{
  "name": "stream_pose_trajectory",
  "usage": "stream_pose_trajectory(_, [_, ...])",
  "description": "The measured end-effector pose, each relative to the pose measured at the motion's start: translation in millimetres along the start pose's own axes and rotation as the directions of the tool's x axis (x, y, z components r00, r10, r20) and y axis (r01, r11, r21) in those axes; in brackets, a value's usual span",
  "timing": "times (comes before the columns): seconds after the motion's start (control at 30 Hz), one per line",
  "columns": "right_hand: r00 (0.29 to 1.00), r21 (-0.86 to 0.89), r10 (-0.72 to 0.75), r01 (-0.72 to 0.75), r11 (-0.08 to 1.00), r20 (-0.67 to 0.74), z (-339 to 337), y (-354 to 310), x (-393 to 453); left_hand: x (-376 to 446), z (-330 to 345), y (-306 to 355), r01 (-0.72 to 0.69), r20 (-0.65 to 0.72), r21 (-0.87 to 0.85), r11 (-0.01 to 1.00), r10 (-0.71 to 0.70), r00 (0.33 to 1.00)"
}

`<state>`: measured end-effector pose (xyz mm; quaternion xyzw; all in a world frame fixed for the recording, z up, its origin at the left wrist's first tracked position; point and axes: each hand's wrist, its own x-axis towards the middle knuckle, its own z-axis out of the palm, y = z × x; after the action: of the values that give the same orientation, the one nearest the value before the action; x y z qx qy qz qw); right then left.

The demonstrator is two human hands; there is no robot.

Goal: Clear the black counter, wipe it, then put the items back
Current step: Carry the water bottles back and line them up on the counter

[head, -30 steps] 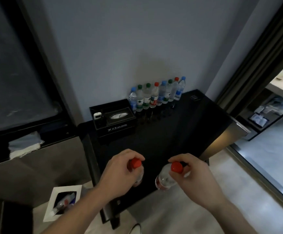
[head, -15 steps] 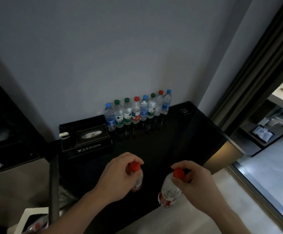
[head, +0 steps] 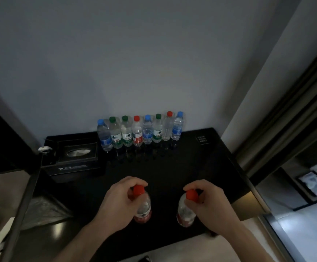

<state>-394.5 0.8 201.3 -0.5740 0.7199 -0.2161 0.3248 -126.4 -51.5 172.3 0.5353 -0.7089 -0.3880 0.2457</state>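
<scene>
Over the front part of the black counter (head: 182, 167), my left hand (head: 116, 205) grips a red-capped water bottle (head: 143, 208) by its neck. My right hand (head: 210, 203) holds a second red-capped bottle (head: 186, 214) the same way, about a hand's width to the right. Both bottles are upright; whether their bases touch the counter I cannot tell. A row of several bottles (head: 140, 132) with blue, green and red caps stands along the wall at the back. A black tissue box (head: 77, 157) sits at the back left.
A small white object (head: 43, 149) lies on the tray left of the tissue box. A dark frame post (head: 21, 208) runs down the left side over a plastic-lined bin (head: 42, 210). Dark curtains (head: 295, 103) hang at right, beside a lower shelf with white packets (head: 314, 183).
The view has swung left and closer to the counter. Both hands have carried their bottles forward over the counter's front, and the right bottle now stands straighter.
</scene>
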Motion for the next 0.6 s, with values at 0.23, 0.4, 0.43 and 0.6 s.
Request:
stream_pose_trajectory(0.23, [1.0, 0.021, 0.025, -0.025, 0.999, -0.004, -46, 38, 45, 70, 45, 7, 0.02, 0.096, 0.055, 0.998, -0.025, 0.995])
stream_pose_trajectory(0.4, [0.999, -0.027, 0.02, -0.021, 0.999, -0.029, -66, 65, 77, 119, 84, 6, -0.04, 0.157, 0.131, 0.991, 0.019, 0.987])
stream_pose_trajectory(0.43, [0.999, -0.031, 0.018, -0.019, 0.999, -0.026, -71, 70, 85, 129, 91, 8, -0.04, 0.169, 0.142, 0.989, 0.016, 0.986])
stream_pose_trajectory(0.6, [1.0, -0.058, 0.013, -0.014, 0.998, -0.016, -95, 99, 138, 184, 123, 23, -0.017, 0.178, 0.127, 0.992, -0.006, 0.984])
